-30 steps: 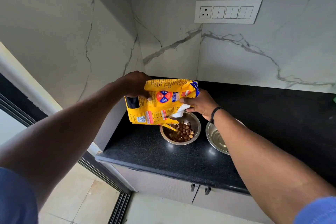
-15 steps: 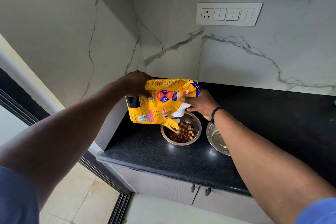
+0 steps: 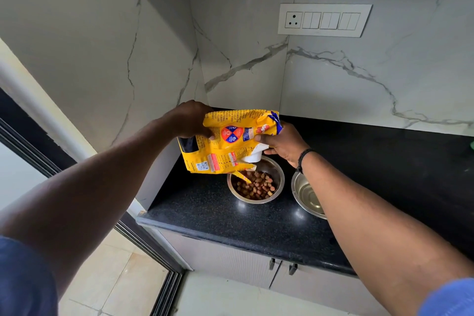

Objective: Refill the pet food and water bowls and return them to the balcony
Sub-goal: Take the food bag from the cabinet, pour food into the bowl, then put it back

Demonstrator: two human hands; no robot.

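Your left hand [image 3: 191,120] grips the back end of the yellow printed pet food bag [image 3: 228,143], fingers clamped on it, and your right hand [image 3: 280,142] pinches its front edge, tilting the open corner over the round steel bowl of brown kibble [image 3: 256,183] on the black speckled countertop [image 3: 205,210]. The bag hides the bowl's near-left rim. Just beside it, your right forearm crosses the second steel bowl [image 3: 306,196]. A white switch plate [image 3: 324,20] sits on the marble wall above.
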